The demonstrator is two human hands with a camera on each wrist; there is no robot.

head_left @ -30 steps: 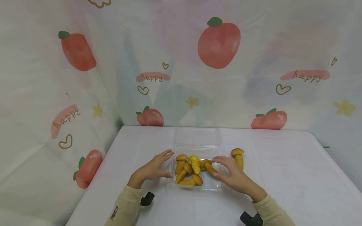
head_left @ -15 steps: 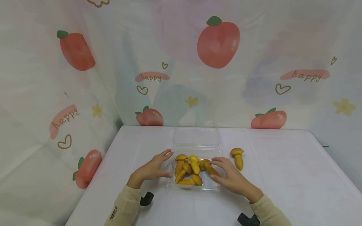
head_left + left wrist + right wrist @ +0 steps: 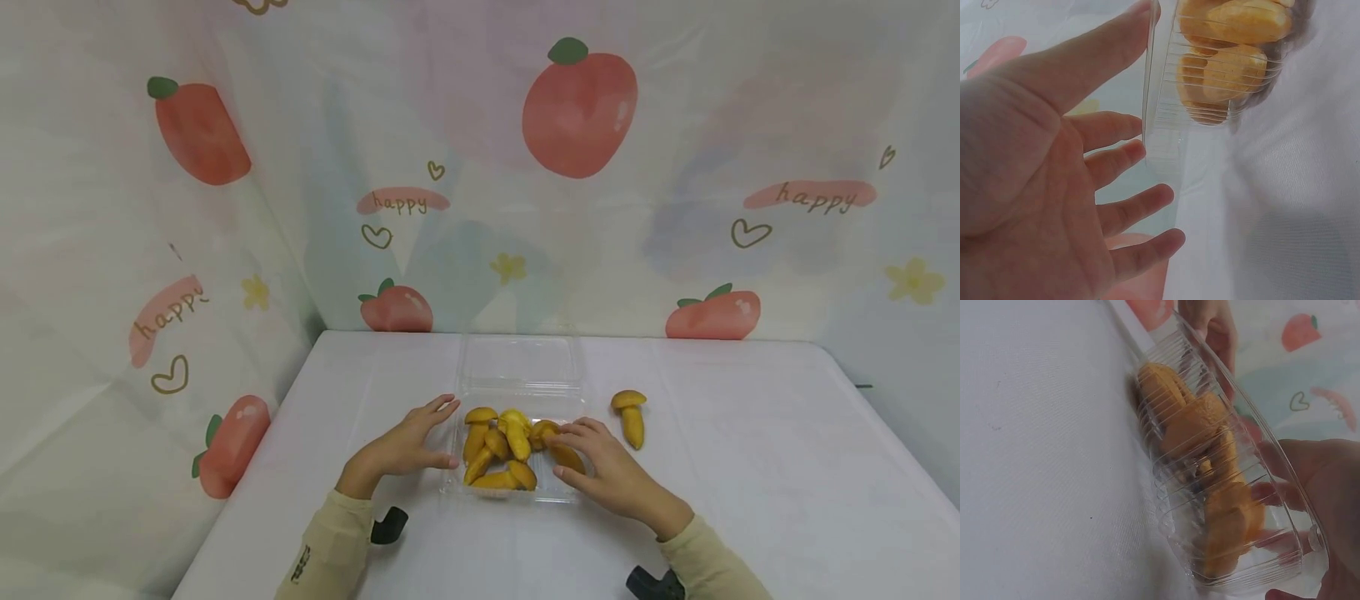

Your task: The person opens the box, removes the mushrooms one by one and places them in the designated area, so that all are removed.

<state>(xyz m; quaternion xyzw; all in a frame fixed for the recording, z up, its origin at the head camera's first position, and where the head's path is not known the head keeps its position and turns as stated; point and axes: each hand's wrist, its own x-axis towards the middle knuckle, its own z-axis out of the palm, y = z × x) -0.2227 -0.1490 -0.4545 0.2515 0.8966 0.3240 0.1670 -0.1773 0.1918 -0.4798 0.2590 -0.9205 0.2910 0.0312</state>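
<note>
A clear plastic clamshell box (image 3: 558, 490) lies with its lid (image 3: 519, 362) folded back. Inside are several brown-yellow mushrooms (image 3: 477, 437) and a brighter yellow mushroom (image 3: 517, 433). My left hand (image 3: 401, 443) stays at the box's left side, fingers spread; in the left wrist view the thumb (image 3: 1107, 50) lies along the rim. From the right, my right hand (image 3: 613, 477) reaches over the rim, fingers loosely bent and thumb apart. Its fingertips are right at the rightmost mushroom (image 3: 567, 458), partly covering it. In the right wrist view these fingers (image 3: 1282, 494) show through the clear wall.
One mushroom (image 3: 632, 421) lies on the white tablecloth (image 3: 750, 450) to the right of the box, beyond the right hand. A fruit-patterned curtain (image 3: 480, 125) hangs behind the table and on its left. Black camera mounts (image 3: 390, 525) sit at the wrists.
My right hand has shifted slightly left, its fingers now further over the rightmost mushroom, whose stem end has moved a little to the right. The left hand has stayed in place.
</note>
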